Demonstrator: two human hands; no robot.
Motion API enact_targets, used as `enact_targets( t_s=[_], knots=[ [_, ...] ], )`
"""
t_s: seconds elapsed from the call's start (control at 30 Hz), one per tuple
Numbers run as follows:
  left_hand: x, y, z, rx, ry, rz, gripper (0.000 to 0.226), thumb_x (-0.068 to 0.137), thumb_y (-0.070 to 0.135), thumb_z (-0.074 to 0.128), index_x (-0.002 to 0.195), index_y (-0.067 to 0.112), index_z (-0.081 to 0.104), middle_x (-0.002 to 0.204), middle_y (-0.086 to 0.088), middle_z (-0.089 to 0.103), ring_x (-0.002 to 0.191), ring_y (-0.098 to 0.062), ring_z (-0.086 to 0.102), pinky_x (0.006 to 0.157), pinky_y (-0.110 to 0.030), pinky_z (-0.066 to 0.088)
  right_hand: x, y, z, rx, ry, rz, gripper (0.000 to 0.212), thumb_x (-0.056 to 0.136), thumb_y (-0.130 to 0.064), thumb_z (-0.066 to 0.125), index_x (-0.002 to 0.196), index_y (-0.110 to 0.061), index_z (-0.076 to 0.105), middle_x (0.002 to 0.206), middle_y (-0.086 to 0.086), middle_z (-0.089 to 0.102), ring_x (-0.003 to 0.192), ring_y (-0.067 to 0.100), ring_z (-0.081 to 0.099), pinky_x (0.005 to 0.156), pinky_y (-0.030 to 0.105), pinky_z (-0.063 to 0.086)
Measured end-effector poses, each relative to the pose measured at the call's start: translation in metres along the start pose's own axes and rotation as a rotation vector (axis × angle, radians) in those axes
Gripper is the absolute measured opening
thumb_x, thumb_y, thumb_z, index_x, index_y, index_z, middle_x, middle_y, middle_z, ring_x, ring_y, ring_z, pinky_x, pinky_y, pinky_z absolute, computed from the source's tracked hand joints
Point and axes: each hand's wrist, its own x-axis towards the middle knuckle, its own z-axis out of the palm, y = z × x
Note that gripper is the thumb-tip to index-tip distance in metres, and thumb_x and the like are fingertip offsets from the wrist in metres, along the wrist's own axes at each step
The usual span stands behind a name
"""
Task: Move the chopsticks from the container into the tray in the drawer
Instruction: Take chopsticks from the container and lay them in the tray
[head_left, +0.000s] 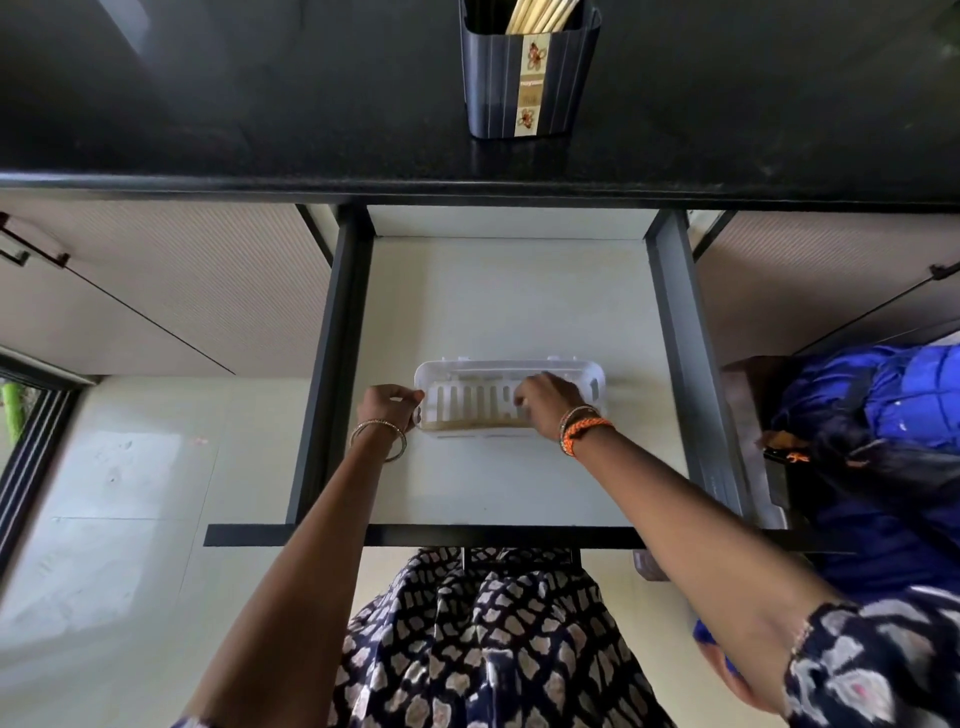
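Observation:
A dark blue container (530, 78) stands on the black counter, with several pale wooden chopsticks (540, 15) sticking out of it. Below it the drawer (509, 312) is pulled open. On the drawer floor lies a white slotted tray (467, 374). A tan bundle of chopsticks (467, 424) lies along the tray's near wall. My left hand (387, 408) grips the tray's left end. My right hand (550, 405) is down in the right part of the tray, fingers curled over the right end of the bundle. That end is hidden under the hand.
Dark metal drawer sides (680, 364) run left and right of the tray. The drawer front edge (467, 535) is close to my body. A person in blue clothing (883, 441) is at the right beside the drawer. Cabinet doors (156, 291) flank the opening.

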Motion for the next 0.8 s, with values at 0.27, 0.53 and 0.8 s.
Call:
enact_targets(
  t_s=[0.27,0.53,0.8],
  knots=[
    [0.002,0.000,0.000,0.012,-0.012,-0.002,0.010,0.082,0.011,0.068,0.086,0.003,0.068,0.059,-0.005,0.055,0.050,-0.013,0.054,0.040,-0.013,0.050,0.021,-0.013,0.001,0.002,-0.189,-0.229,0.045,0.079,0.012,0.044,0.096,-0.019,0.072,0.110,0.010,0.066,0.095,0.032,0.065,0.070,0.031,0.048],
    [-0.015,0.078,0.000,0.187,0.121,0.392,0.019,0.088,0.006,0.052,0.099,0.003,0.066,0.103,-0.017,0.071,0.096,-0.030,0.066,0.076,-0.021,0.043,0.021,-0.011,-0.088,0.180,0.130,-0.161,0.033,0.088,-0.004,0.048,0.103,-0.020,0.072,0.114,0.005,0.070,0.108,0.027,0.063,0.088,0.035,0.053],
    [-0.036,0.294,0.020,0.185,0.171,1.074,0.026,0.089,0.006,0.048,0.110,0.007,0.062,0.108,-0.013,0.068,0.093,-0.020,0.064,0.076,-0.016,0.044,0.061,0.028,-0.278,0.784,0.856,-0.023,0.027,0.078,0.003,0.048,0.085,-0.002,0.074,0.079,0.014,0.073,0.067,0.019,0.065,0.069,0.031,0.056]
  ],
)
